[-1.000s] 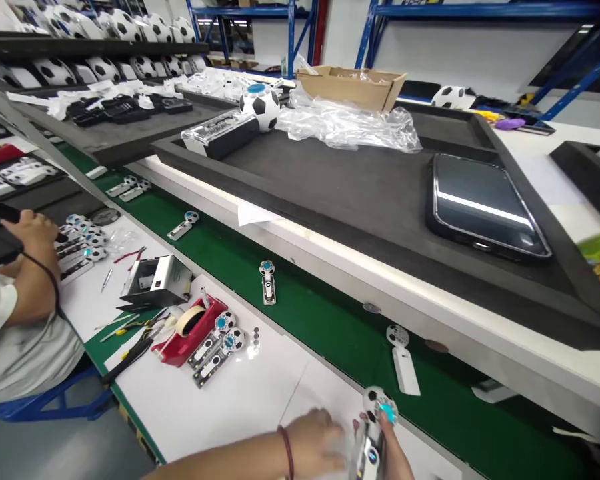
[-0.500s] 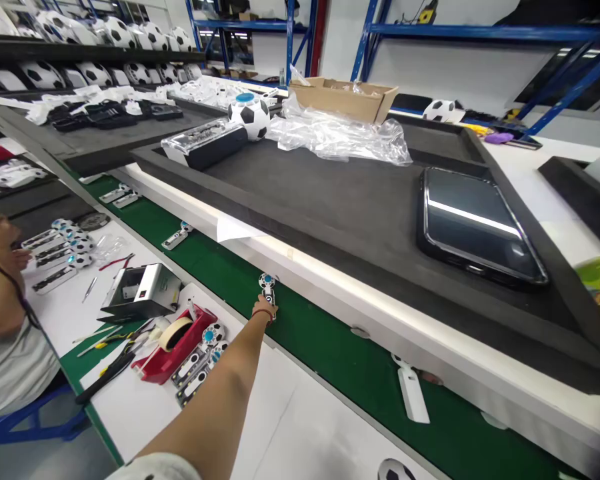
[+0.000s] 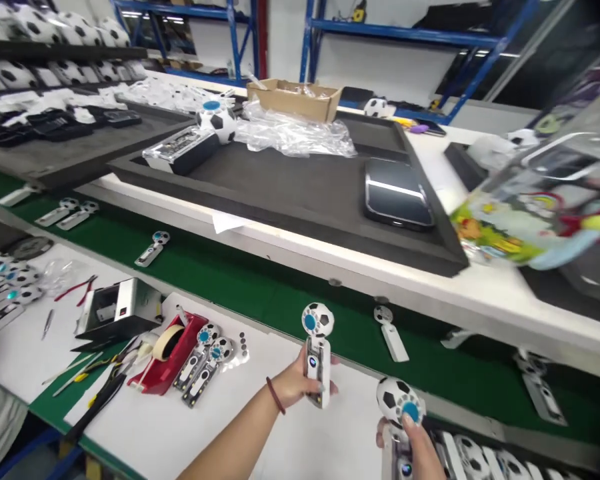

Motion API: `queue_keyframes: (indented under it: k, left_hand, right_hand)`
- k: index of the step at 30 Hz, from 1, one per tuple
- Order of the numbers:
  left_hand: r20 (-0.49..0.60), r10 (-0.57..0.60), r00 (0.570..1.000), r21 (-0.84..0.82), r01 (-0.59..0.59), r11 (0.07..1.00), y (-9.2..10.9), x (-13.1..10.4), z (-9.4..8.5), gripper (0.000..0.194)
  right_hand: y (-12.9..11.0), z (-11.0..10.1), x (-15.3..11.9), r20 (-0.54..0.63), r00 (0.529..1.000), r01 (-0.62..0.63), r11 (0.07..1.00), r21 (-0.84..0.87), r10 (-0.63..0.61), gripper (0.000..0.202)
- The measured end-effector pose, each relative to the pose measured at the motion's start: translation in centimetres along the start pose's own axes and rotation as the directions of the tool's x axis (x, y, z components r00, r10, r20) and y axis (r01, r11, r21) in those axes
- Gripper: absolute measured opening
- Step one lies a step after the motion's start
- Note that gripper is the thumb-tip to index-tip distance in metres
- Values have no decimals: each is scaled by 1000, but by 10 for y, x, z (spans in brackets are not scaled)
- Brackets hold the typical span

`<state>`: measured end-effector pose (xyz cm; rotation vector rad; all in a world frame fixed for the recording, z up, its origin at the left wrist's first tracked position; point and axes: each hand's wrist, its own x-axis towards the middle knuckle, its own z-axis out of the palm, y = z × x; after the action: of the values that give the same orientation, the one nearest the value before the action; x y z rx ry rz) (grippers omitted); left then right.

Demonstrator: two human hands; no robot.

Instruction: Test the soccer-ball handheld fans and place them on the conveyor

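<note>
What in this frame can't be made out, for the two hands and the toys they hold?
Head view only:
- Right hand: cut off by the bottom edge; the handle of its football toy is hidden by the fingers.
- Left hand: palm side hidden behind its football toy.
- Colourful packaging at right: motion-blurred, print unreadable.

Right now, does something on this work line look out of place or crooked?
Mostly orderly. The white handle piece on the green belt lies face down and slanted, unlike the others. Left hand and right hand each hold a football-headed toy upright.
</note>
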<state>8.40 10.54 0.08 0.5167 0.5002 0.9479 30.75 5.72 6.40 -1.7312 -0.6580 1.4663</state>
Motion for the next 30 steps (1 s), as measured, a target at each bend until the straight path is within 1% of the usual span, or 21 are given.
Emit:
queue_keyframes:
  k: [1,2,3,5,7,9,11,13,15,16,18,20,22,24,27,29,30]
  left_hand:
    - [57,10,998,-26,-9,1000,-1,-5,15,77]
    - [85,18,996,-35,-15,999,-2,-8,28,73]
    - [98,30,995,-43,-26,999,-1,-12,41,68]
    - [95,70,993,-56,-65,996,1,-18,62,58]
    - [80,96,992,-63,-91,994,4,-26,75,54]
    - [63,77,995,-80,-72,994,6,-36,83,53]
    - [7,1,1000,-116,0,993,6,-46,85,56]
    - [-105,-112,988,-149,96,984,4,-55,83,64]
    - [-222,-225,949,-153,194,969,1,-62,82,66]
    - [-266,-263,927,-153,229,961,0,-66,82,65]
    - [-334,-306,892,-191,254,948,-2,-72,82,63]
    - [-400,-348,848,-266,256,930,-2,-79,83,62]
    - [-475,-395,786,-318,266,910,-3,-87,82,55]
    - [-523,-433,734,-309,310,899,-5,-97,78,43]
    - [-556,-476,681,-272,393,879,-10,-111,67,19]
    - [-575,-493,653,-267,421,867,-14,-119,60,16]
    - [-583,-491,647,-265,420,868,-16,-123,58,17]
  right_hand:
    - [-2,3,-9,-37,999,30,999,14,-29,44]
    - [-4,7,-17,-55,997,48,998,48,-45,43]
    - [-5,9,-23,-50,998,47,993,106,-42,43]
    - [-4,10,-34,17,1000,-11,962,273,6,46]
    - [0,6,-40,108,992,-107,903,417,68,49]
    - [6,-3,-46,178,976,-198,864,462,128,50]
    - [13,-10,-52,202,964,-246,866,435,173,48]
    - [20,-14,-58,186,965,-246,883,399,184,47]
    - [23,-13,-65,170,972,-216,907,361,163,47]
    - [24,-11,-69,170,974,-200,916,348,148,46]
    - [24,-6,-74,176,976,-184,916,357,127,45]
    - [24,-1,-76,180,969,-229,880,416,167,44]
    - [26,1,-74,212,945,-325,803,499,250,41]
    - [32,0,-71,273,918,-394,730,558,288,34]
    - [48,1,-70,331,901,-430,692,580,282,25]
    - [57,5,-75,339,891,-451,682,576,303,24]
    - [60,8,-80,340,890,-453,677,580,305,25]
